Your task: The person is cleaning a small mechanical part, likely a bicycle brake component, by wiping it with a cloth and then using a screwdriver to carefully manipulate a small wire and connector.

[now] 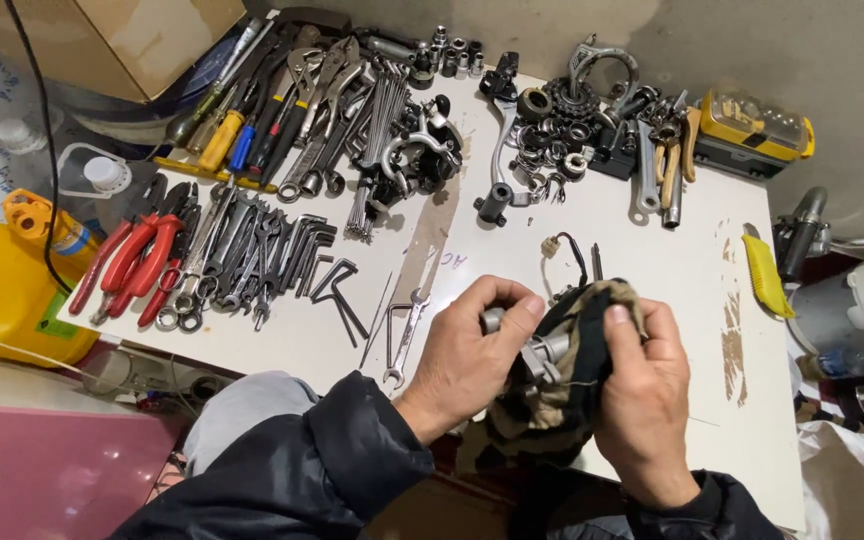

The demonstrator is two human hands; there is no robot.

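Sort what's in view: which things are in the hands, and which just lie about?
In hand: small grey metal part, dirty dark cloth rag, left hand, right hand.
Lying about: red-handled pliers, black hex keys, yellow plastic jug, yellow utility knife.

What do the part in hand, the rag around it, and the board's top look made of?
Small grey part, pinched by the left hand: probably metal, dull grey sheen, machined-looking edges; plastic not ruled out.
Dark rag, gripped by the right hand: woven cloth, soft folds, frayed tan patches.
White board: likely laminate or painted wood, smooth matt white, brown showing where the surface is chipped.
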